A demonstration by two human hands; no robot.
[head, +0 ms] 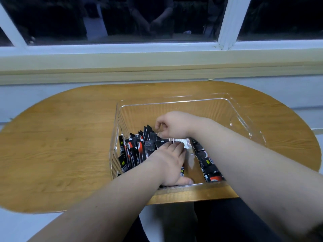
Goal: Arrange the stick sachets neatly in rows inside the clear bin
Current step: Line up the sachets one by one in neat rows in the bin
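Two groups of stick sachets [138,151] sit in the clear bin [174,102] on the table [61,137] — a tidy row at right, a jumbled bunch at left not yet straightened. On that bunch the left hand [169,163] presses flat, fingers straight; the right hand [174,127] curls over its far tips — whether it pinches one is unclear.

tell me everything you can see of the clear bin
The clear bin is a see-through, plastic-looking rectangular tub with rounded corners, ribbed walls and a flared rim. It stands upright and open-topped on the wooden table, near its front edge. Black stick sachets stand bunched at its left side and another row lies along the right; the far half is bare. Both hands reach inside: the left hand lies flat on the sachets, the right hand curls over their tops.
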